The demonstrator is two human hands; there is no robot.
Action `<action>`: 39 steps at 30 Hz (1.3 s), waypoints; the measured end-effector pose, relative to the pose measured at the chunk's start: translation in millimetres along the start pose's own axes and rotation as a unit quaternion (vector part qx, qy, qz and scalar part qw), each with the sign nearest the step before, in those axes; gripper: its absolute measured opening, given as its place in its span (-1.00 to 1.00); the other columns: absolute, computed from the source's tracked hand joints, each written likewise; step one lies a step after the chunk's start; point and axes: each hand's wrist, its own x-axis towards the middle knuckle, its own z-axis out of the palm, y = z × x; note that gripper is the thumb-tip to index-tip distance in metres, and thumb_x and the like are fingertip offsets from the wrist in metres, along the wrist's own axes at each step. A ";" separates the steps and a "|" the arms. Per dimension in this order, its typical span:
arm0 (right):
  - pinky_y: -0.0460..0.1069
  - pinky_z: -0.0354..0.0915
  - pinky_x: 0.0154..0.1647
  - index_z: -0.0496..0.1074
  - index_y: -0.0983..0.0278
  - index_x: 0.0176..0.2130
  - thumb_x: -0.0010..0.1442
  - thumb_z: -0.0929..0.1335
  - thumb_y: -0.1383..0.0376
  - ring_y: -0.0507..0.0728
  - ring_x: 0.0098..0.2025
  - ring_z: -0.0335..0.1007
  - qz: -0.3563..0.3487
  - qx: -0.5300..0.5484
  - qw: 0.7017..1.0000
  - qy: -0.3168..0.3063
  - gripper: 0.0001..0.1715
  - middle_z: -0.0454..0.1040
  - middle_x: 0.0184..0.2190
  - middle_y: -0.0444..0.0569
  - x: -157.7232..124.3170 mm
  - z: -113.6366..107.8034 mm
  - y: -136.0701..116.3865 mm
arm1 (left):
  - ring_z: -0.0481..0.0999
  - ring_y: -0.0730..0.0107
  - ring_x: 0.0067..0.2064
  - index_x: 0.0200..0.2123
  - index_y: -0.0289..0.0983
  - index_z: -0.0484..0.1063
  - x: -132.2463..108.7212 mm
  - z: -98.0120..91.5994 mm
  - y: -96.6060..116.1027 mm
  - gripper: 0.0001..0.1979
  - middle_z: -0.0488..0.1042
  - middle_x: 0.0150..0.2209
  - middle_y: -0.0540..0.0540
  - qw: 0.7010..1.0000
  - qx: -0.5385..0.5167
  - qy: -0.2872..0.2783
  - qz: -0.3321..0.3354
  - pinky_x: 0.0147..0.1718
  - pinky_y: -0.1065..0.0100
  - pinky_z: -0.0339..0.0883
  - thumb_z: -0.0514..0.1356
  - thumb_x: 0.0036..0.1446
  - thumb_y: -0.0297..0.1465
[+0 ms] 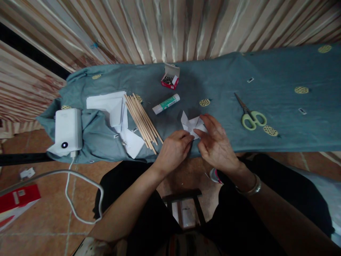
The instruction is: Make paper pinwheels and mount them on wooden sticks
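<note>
A small piece of white folded paper (189, 124), with pointed flaps like a pinwheel, is between my two hands near the table's front edge. My left hand (174, 147) pinches its lower left edge, fingers closed. On the other side, my right hand (217, 142) has its thumb and fingertips on the paper's right part, closed about its edge. Just beyond lies a glue stick (166, 104) with a green label. Several thin wooden sticks (142, 122) lie in a bundle left of my hands. Scissors (250, 115) with light green handles rest to the right.
An open red box (170, 76) of small metal pieces stands at the back. White paper sheets (109, 106) are stacked left of the sticks. A white power bank (68, 129) with a cable (69, 188) sits at the left end. A blue-green cloth (221, 78) covers the table.
</note>
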 end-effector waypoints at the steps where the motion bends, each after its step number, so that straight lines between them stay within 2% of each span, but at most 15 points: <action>1: 0.37 0.15 0.28 0.35 0.16 0.11 0.14 0.26 0.47 0.38 0.43 -0.10 -0.005 -0.006 1.000 -0.003 -0.45 0.04 0.41 0.02 0.4 -0.6 -1.0 | 0.56 0.28 -0.11 -0.10 -0.30 0.51 0.1 -0.3 0.1 -0.79 0.55 -0.15 -0.14 1.000 -0.002 0.001 -0.002 -0.09 0.28 0.46 0.10 0.28 -0.50; 5: 0.40 0.19 0.21 0.39 0.26 0.01 0.11 0.33 0.41 0.44 0.41 -0.06 -0.011 -0.025 1.000 -0.005 -0.56 0.11 0.36 0.19 3.8 -2.6 -4.7 | 0.55 0.28 -0.12 -0.09 -0.31 0.50 0.9 -2.7 -0.1 -0.80 0.55 -0.16 -0.16 1.000 -0.014 0.016 -0.009 -0.10 0.29 0.45 0.11 0.28 -0.48; 7: 0.38 0.23 0.18 0.39 0.26 -0.01 0.12 0.34 0.37 0.43 0.41 -0.04 -0.012 -0.035 0.999 0.000 -0.61 0.15 0.35 0.21 5.5 -2.6 -5.6 | 0.55 0.28 -0.14 -0.06 -0.31 0.48 1.9 -4.1 -0.4 -0.78 0.54 -0.17 -0.16 0.999 -0.022 0.032 -0.012 -0.12 0.29 0.45 0.12 0.27 -0.48; 13: 0.32 0.25 0.22 0.41 0.17 -0.08 0.19 0.30 0.37 0.33 0.43 -0.07 -0.008 -0.035 0.999 0.007 -0.72 0.22 0.31 0.08 9.6 1.8 -1.6 | 0.55 0.30 -0.18 0.05 -0.26 0.43 8.1 -3.8 -1.5 -0.68 0.56 -0.24 -0.11 0.990 -0.112 0.075 -0.046 -0.13 0.27 0.44 0.16 0.22 -0.49; 18: 0.33 0.26 0.22 0.47 0.12 -0.22 0.23 0.24 0.40 0.31 0.41 0.01 -0.005 -0.012 0.999 0.042 -0.73 0.35 0.22 -0.05 13.8 7.0 4.2 | 0.55 0.35 -0.21 0.02 -0.28 0.46 12.4 -7.9 -6.3 -0.69 0.57 -0.21 -0.11 0.959 -0.231 0.111 -0.121 -0.10 0.30 0.41 0.20 0.20 -0.40; 21: 0.35 0.27 0.22 0.51 0.15 -0.26 0.22 0.26 0.39 0.32 0.39 0.05 0.013 0.016 0.998 0.060 -0.74 0.41 0.18 -0.04 17.0 6.1 6.6 | 0.54 0.37 -0.24 0.01 -0.28 0.46 13.8 -12.9 -12.7 -0.68 0.57 -0.26 -0.07 0.920 -0.314 0.146 -0.182 -0.16 0.33 0.40 0.22 0.19 -0.33; 23: 0.34 0.26 0.25 0.53 0.18 -0.28 0.21 0.27 0.41 0.32 0.37 0.08 0.027 0.038 0.996 0.077 -0.75 0.43 0.16 -0.01 19.1 3.3 7.8 | 0.54 0.38 -0.28 -0.02 -0.31 0.45 13.9 -14.6 -15.3 -0.66 0.57 -0.31 -0.07 0.879 -0.387 0.161 -0.227 -0.24 0.36 0.40 0.23 0.17 -0.28; 25: 0.33 0.25 0.27 0.53 0.20 -0.28 0.21 0.29 0.41 0.32 0.36 0.11 0.036 0.062 0.992 0.103 -0.77 0.45 0.14 -0.01 20.8 -0.5 8.2 | 0.56 0.37 -0.31 -0.05 -0.34 0.45 13.7 -14.7 -14.0 -0.63 0.58 -0.32 -0.10 0.823 -0.478 0.142 -0.273 -0.30 0.38 0.40 0.25 0.16 -0.22; 28: 0.34 0.25 0.26 0.53 0.19 -0.27 0.22 0.30 0.40 0.30 0.35 0.13 0.034 0.090 0.987 0.129 -0.79 0.45 0.15 -0.01 21.3 -5.9 6.1 | 0.61 0.30 -0.29 -0.10 -0.37 0.45 14.0 -13.2 -4.7 -0.59 0.61 -0.31 -0.19 0.724 -0.606 0.081 -0.320 -0.31 0.36 0.44 0.26 0.14 -0.16; 30: 0.34 0.25 0.27 0.52 0.18 -0.25 0.23 0.30 0.37 0.29 0.36 0.12 0.023 0.097 0.987 0.127 -0.80 0.43 0.17 -0.02 20.0 -8.7 3.2 | 0.62 0.28 -0.29 -0.14 -0.38 0.47 15.3 -12.3 2.4 -0.59 0.61 -0.30 -0.21 0.678 -0.654 0.064 -0.328 -0.28 0.33 0.45 0.30 0.10 -0.15; 33: 0.34 0.21 0.29 0.51 0.14 -0.18 0.26 0.28 0.35 0.29 0.39 0.06 -0.002 0.088 0.990 0.113 -0.77 0.37 0.23 -0.07 16.2 -11.2 -1.5 | 0.61 0.28 -0.27 -0.23 -0.38 0.51 17.4 -11.8 8.1 -0.62 0.61 -0.29 -0.19 0.653 -0.676 0.073 -0.335 -0.25 0.30 0.47 0.35 0.04 -0.17; 39: 0.32 0.24 0.25 0.43 0.14 -0.07 0.24 0.27 0.42 0.28 0.40 0.03 -0.041 0.021 0.994 0.095 -0.70 0.29 0.28 -0.01 10.1 -12.3 -8.5 | 0.56 0.32 -0.24 -0.32 -0.35 0.56 18.0 -14.1 6.9 -0.66 0.59 -0.31 -0.10 0.656 -0.672 0.074 -0.335 -0.21 0.32 0.43 0.40 -0.05 -0.19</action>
